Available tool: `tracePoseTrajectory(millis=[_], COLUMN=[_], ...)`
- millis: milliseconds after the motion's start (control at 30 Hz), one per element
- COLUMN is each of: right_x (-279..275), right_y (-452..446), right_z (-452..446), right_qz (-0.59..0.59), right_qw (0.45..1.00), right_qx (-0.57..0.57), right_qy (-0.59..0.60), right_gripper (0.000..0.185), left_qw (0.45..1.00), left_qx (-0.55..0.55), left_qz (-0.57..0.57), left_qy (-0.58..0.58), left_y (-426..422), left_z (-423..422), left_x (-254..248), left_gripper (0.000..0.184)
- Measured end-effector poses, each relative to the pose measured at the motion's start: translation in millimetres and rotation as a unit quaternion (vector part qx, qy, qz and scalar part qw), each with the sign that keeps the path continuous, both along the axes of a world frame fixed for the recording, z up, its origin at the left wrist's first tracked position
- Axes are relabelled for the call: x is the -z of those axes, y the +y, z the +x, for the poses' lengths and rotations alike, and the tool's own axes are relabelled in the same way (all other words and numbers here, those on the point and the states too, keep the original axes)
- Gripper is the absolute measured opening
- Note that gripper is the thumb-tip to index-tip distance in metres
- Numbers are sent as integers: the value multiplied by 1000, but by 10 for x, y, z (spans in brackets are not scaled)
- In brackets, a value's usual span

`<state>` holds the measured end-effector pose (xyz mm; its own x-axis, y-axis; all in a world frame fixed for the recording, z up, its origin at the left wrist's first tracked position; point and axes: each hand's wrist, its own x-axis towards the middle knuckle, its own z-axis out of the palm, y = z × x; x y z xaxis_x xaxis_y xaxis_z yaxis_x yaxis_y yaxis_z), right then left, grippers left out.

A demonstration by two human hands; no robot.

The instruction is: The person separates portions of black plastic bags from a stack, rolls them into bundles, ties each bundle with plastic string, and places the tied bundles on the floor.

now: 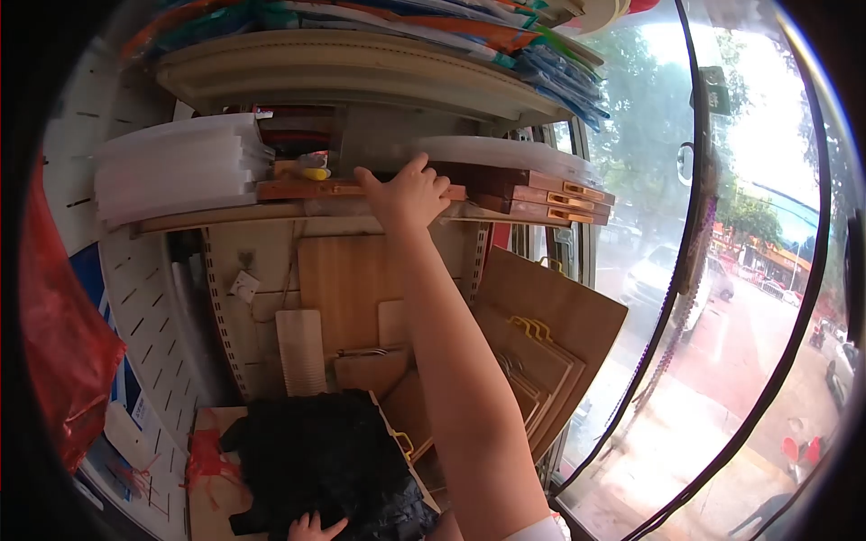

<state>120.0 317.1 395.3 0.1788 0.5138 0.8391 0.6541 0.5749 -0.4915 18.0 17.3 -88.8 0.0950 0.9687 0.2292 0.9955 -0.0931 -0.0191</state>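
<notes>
My right hand [410,191] reaches up to the shelf, its fingers spread over a flat reddish-brown wooden case [311,189] near the shelf's front edge. Whether the fingertips press on the case or on something behind it is hard to tell. A small yellow item [316,173] lies on the case, left of the hand. Low in the view, my left hand [316,527] rests with fingers apart at the lower edge of a pile of black plastic bags [325,460].
White stacked sheets [180,171] fill the shelf's left end; brown cases with gold clasps [559,197] lie at its right. Wooden boards [541,334] lean below. A glass door [649,270] stands at right, a red bag [68,343] hangs at left.
</notes>
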Motion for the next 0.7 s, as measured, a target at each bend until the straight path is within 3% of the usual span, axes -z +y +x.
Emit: tracePoseTrajectory(millis=[200, 300, 400, 533, 600, 667, 700], right_x=[-81, -25, 103, 583, 1067, 1625, 1907], right_y=[114, 209, -3, -342, -571, -876, -1053], right_z=[6, 69, 305, 601, 729, 805, 895], right_qz=[-19, 20, 60, 150, 159, 180, 175], right_qw=[999, 993, 979, 946, 888, 872, 900], right_qx=[-16, -68, -117, -153, -295, -315, -285], right_qy=[19, 97, 155, 245, 315, 328, 281], right_gripper=[68, 63, 71, 86, 82, 89, 92], left_qw=[1000, 1000, 1000, 991, 991, 989, 992], left_qx=[-6, -6, -1, 30, 24, 26, 10], left_qz=[-9, -10, 2, 90, 95, 109, 106], left_qy=[-7, -10, 5, 94, 89, 94, 74], left_y=[4, -8, 7, 22, 49, 51, 38], left_z=[4, -28, -59, -86, -118, -131, -89], left_x=[8, 24, 99, 147, 271, 305, 235], left_gripper=[62, 61, 64, 54, 53, 51, 48])
